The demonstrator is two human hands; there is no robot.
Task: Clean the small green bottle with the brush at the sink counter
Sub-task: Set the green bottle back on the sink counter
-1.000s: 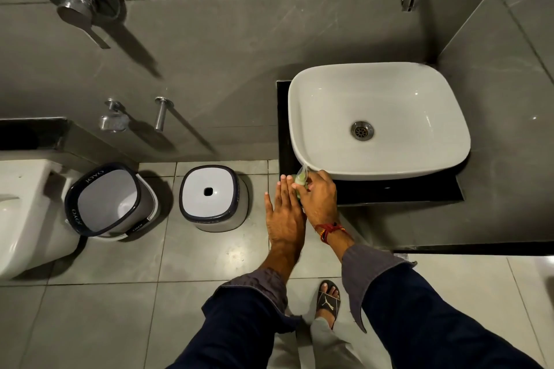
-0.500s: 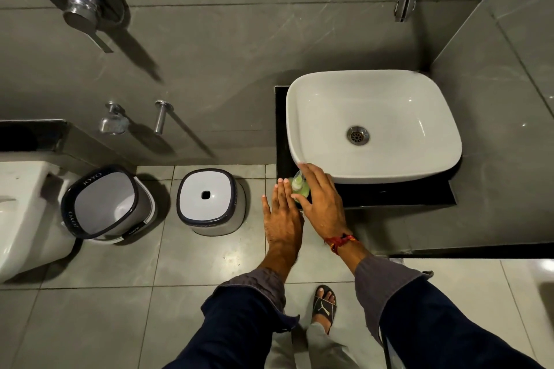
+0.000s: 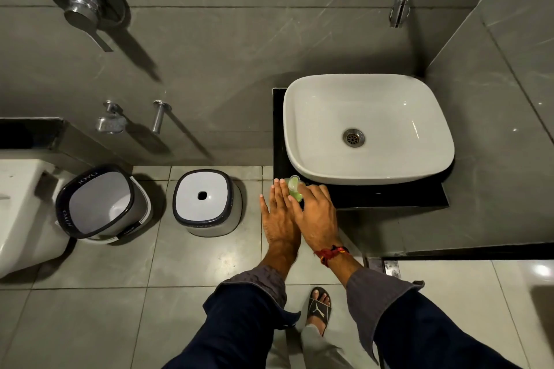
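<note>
A: Position of the small green bottle [image 3: 294,188]?

B: At the front left corner of the black counter [image 3: 389,198], just beside the near rim of the white basin [image 3: 371,171]. Pale cap end points away from the person, green body partly hidden under fingers.

A: Right hand [image 3: 316,214]?

B: Over the bottle from the right, thumb and forefinger pinching its body. Palm down, other fingers curled loosely on the counter edge. Red thread band at the wrist.

A: Left hand [image 3: 280,216]?

B: Flat, fingers straight and pressed together, thumb spread to the side. Its fingertips lie just beside the bottle on the left; contact with the bottle, cannot tell. It holds nothing.

A: Hands relative to each other?

B: Touching along the inner edges, right partly overlapping left.

A: Surroundings?

B: Wall tap [image 3: 400,6] above the basin, drain [image 3: 353,137] dry-looking. On the floor tiles to the left, a lidded white bin [image 3: 207,202] and a tilted open bin [image 3: 100,204], well apart from the hands. One sandalled foot [image 3: 319,307] below
</note>
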